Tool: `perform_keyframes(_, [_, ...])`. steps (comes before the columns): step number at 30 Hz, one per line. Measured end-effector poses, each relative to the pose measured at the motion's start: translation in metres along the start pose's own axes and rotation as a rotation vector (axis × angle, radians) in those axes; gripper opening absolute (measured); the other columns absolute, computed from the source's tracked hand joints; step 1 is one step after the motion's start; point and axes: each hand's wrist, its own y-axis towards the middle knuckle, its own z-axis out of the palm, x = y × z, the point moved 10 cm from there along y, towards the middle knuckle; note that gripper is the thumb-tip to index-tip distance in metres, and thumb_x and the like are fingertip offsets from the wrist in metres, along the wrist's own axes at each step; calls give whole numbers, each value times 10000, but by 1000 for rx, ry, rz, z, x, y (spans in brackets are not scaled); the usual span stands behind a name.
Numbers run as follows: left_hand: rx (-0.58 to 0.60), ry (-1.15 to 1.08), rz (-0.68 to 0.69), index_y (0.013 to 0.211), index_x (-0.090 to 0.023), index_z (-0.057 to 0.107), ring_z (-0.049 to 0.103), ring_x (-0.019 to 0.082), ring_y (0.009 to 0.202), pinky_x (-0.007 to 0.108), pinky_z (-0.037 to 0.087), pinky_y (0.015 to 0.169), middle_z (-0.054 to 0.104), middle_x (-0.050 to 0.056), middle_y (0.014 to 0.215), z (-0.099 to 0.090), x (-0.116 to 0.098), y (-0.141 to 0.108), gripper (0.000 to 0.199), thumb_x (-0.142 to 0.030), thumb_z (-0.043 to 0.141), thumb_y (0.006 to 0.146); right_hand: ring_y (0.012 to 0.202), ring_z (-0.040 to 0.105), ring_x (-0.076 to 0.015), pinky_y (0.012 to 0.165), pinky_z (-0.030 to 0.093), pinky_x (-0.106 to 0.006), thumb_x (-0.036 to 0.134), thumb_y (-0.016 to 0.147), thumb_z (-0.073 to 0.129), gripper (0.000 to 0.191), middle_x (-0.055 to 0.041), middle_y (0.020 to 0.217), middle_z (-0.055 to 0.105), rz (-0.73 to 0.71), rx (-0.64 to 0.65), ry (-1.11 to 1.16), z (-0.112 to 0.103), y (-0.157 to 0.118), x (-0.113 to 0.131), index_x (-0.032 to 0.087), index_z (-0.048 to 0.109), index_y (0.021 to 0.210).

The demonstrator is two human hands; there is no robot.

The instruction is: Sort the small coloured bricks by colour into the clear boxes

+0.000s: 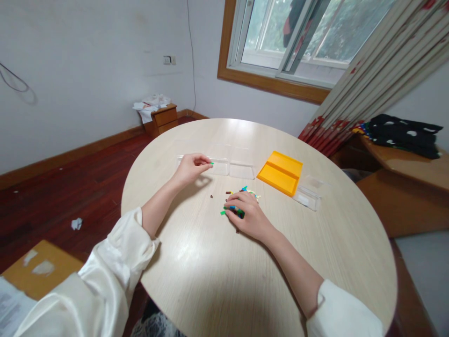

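My left hand (191,167) is raised at the left of the table, its thumb and fingertips pinching a small green building brick (212,164). Behind it are clear plastic boxes (241,171), low and open. My right hand (247,213) lies over a small pile of colourful building bricks (244,189), fingers curved and apart, covering part of it. Green and blue pieces show between its thumb and fingers. A loose green brick (222,213) is at the thumb tip. One tiny brown brick (211,196) lies alone to the left of the pile.
A yellow two-part tray (279,178) sits at the back right, beside another clear plastic box (306,199). All this is on a round pale wooden table (196,281). A wooden cabinet with folded black cloth (403,133) stands at the right, near a curtain (365,79).
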Motion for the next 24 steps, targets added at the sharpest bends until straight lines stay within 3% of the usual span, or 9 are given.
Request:
perform_keyframes(3, [-176,335,14,742,-110,643,536,116,611,234,401,596,653,45,701,-33,1,6,111,-189,607,673,915,558,-207,825,389,-402,148,776,585,91,-57,906,647,-11,92,-14,9,-1,3,205,649,805])
perform_keyframes(5, [-219,533,14,749,-117,654,530,126,620,245,398,617,664,51,722,-44,0,7,114,-142,570,676,909,554,-204,829,383,-407,146,775,586,91,-56,907,644,-7,119,-15,12,-1,2,206,651,795])
perform_keyframes(8, [-221,676,-8,763,-129,663,547,147,661,254,406,660,678,56,757,-49,3,6,152,-111,538,677,912,548,-201,831,381,-404,157,792,584,80,-58,917,644,-10,127,-3,14,-2,0,206,648,804])
perform_keyframes(15, [-229,751,-42,860,-126,667,578,199,789,290,414,764,682,91,863,-54,10,8,213,-124,523,704,878,566,-194,806,378,-376,200,860,537,94,-55,869,669,20,73,-19,10,-2,-8,198,630,845])
perform_keyframes(20, [-188,676,45,901,-127,665,556,162,739,273,415,749,677,71,860,-41,4,8,228,-151,530,719,779,590,-189,739,431,-348,213,877,500,142,-50,779,669,90,-29,-1,1,0,-17,201,636,839])
perform_keyframes(24, [41,524,192,875,-131,662,513,130,691,251,401,688,664,53,829,3,-7,-2,187,-204,555,740,788,610,-193,740,459,-355,226,875,495,139,-56,828,687,133,-102,11,-5,-2,-24,216,633,869])
